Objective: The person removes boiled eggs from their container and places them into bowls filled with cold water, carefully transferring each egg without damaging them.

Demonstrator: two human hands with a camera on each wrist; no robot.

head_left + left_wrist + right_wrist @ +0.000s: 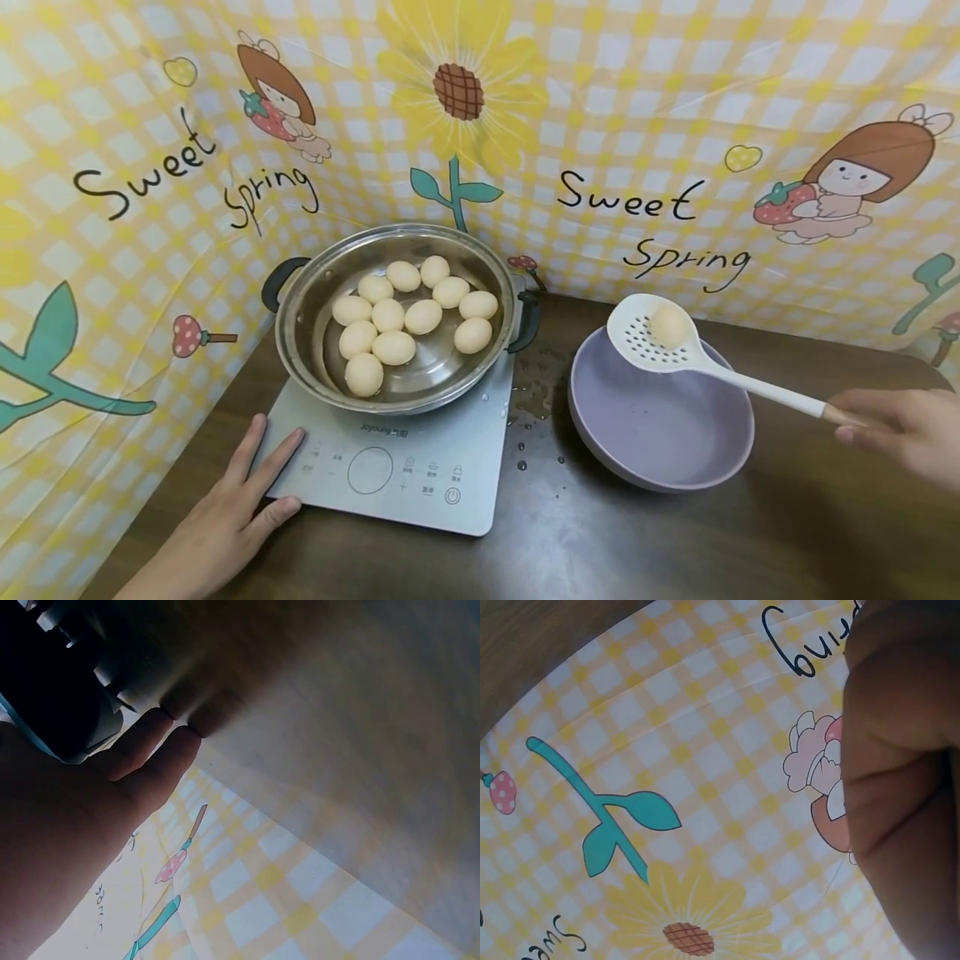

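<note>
In the head view my right hand [903,433] grips the wooden end of a white slotted spoon [648,354]. One egg [668,325] lies in its bowl, held over the back rim of a purple bowl [660,475]. Several pale eggs [393,347] sit in a steel pot [420,402] on the induction cooker [315,483]. My left hand [232,508] rests with fingers spread at the cooker's front left corner. In the left wrist view, the left fingers [161,769] reach beside the cooker's dark edge. Only part of the right hand [907,765] shows in the right wrist view.
Black handles [527,321] stick out from both sides of the pot. Water drops [522,464] dot the dark wooden table [585,542] between cooker and bowl. A yellow checked cloth [600,100] with printed figures covers the walls behind and to the left.
</note>
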